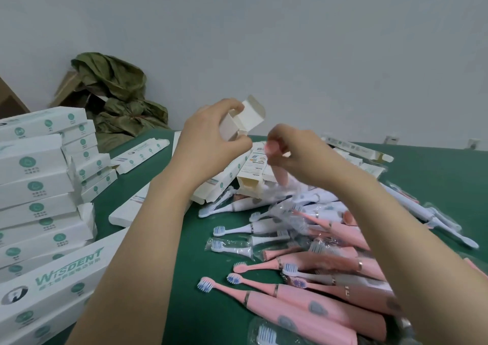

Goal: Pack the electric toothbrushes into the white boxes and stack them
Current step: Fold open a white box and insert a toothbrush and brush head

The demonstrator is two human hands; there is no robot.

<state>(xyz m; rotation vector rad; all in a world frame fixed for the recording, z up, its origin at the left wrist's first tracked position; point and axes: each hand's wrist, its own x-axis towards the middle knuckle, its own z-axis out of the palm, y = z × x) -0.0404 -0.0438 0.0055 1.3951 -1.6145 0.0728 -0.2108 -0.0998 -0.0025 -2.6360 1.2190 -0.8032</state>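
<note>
the left hand [211,138] gripped a white box [245,120] with its end flaps open, fingers and thumb curled round it, raised above the green table [163,252]. the right hand [293,152], just beside the box, pinched a blurred pink toothbrush [280,173] that hung down over the pile of loose toothbrushes [317,278]. the stacked boxes [39,186] stood at the table's left side.
</note>
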